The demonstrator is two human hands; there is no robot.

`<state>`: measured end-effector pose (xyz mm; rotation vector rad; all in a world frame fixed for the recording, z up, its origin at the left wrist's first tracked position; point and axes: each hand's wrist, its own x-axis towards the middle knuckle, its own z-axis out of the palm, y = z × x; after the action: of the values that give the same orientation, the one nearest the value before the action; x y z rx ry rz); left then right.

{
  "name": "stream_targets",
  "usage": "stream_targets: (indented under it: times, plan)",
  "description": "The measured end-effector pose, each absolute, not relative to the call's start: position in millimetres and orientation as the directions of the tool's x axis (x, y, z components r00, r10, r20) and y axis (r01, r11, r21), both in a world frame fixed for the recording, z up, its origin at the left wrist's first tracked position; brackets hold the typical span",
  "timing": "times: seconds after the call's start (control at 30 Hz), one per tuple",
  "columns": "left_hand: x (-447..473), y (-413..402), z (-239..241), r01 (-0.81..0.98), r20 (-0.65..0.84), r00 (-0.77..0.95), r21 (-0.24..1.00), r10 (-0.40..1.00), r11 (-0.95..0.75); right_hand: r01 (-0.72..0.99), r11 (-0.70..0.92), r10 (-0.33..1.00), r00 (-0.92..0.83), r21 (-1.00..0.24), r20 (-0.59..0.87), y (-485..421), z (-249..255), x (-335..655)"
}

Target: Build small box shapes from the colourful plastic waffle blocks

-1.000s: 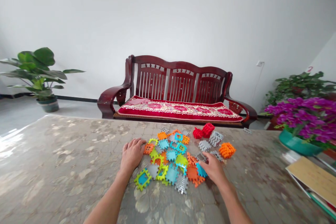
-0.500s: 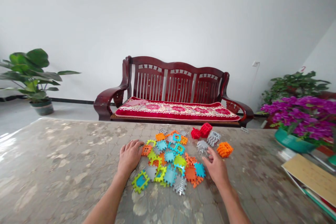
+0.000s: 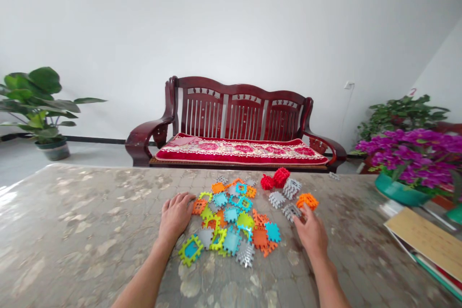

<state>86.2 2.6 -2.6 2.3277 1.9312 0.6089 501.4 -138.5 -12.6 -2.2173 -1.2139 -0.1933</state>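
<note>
My left hand (image 3: 176, 215) rests palm down at the left side of a pile of toothed plastic tiles, its fingers lying loosely. Its fingertips reach an orange window tile (image 3: 198, 207). Blue tiles (image 3: 231, 214), lime-green tiles (image 3: 245, 220) and more orange tiles (image 3: 260, 237) overlap in the pile. My right hand (image 3: 312, 231) is right of the pile, thumb and forefinger apart. It is beside a grey tile (image 3: 291, 211) and just below an orange stack (image 3: 307, 200); whether it touches either is unclear. Another grey tile (image 3: 277, 199) lies to its left.
Behind these stand a grey stack (image 3: 292, 188) and red clusters (image 3: 280, 177). A loose grey tile (image 3: 334, 176) lies near the far edge of the patterned tabletop (image 3: 90, 236). On the right are a teal flower pot (image 3: 400, 189) and papers (image 3: 426, 240). A wooden bench (image 3: 243, 89) stands beyond.
My right hand has moved rightward, towards the orange stack. A grey tile that its fingers mostly covered now shows beside it. My left hand stays by the pile. The view has shifted slightly.
</note>
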Motion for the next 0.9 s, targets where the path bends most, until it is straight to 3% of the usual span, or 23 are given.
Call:
stream_targets:
  times: [0.2,0.5,0.73,0.9]
  plan:
    - [85.7,3.2,-4.3,0.931,0.266,0.137,0.294,0.954,-0.216,0.784,-0.403,0.725,0.589,-0.473,0.357,-137.7,-20.6,503.2]
    - [85.9,2.1,-3.6,0.932,0.264,0.143,0.287,0.954,-0.219,0.795,-0.514,0.734,0.602,-0.322,0.314,-135.7,-18.6,493.4]
    - [85.2,4.1,-6.2,0.93,0.262,0.138,0.296,0.955,-0.216,0.806,-0.493,0.722,0.589,-0.327,0.362,-136.6,-19.7,491.9]
    - [86.4,1.7,-3.5,0.925,0.263,0.132,0.313,0.956,-0.214,0.822,-0.418,0.654,0.568,-0.386,0.5,-140.7,-21.3,492.1]
